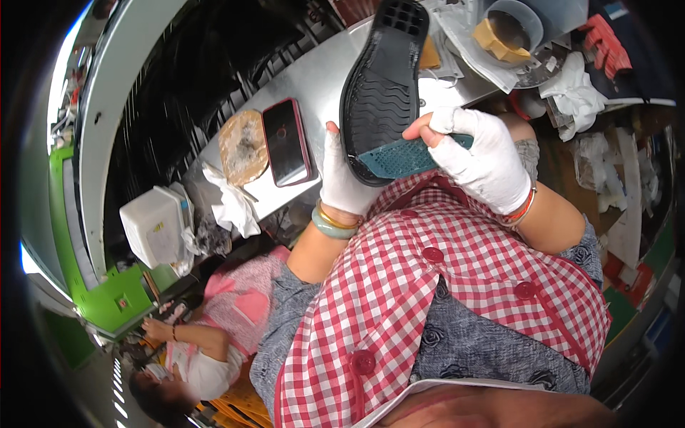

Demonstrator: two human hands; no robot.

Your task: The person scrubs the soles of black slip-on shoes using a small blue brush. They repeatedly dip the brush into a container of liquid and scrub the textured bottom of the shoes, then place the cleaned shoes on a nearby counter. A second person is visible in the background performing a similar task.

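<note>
A black shoe sole (382,93) stands tilted in front of me, its patterned face toward me. My left hand (344,171), in a white glove with a bare fingertip, is closed round the sole's lower end from the left and partly hidden behind it. A teal textured sole piece (403,158) lies across that lower end, its right part reaching past the black edge. My right hand (478,153), gloved in white with bare thumb and finger tips, pinches the teal piece at its upper edge.
On the metal table (317,82) lie a phone (285,143), a round brown pad (244,146) and a white cloth (234,203). A clear tub (514,21) and a red glove (606,44) are at the far right. A co-worker (214,349) sits at left beside a green machine (118,303).
</note>
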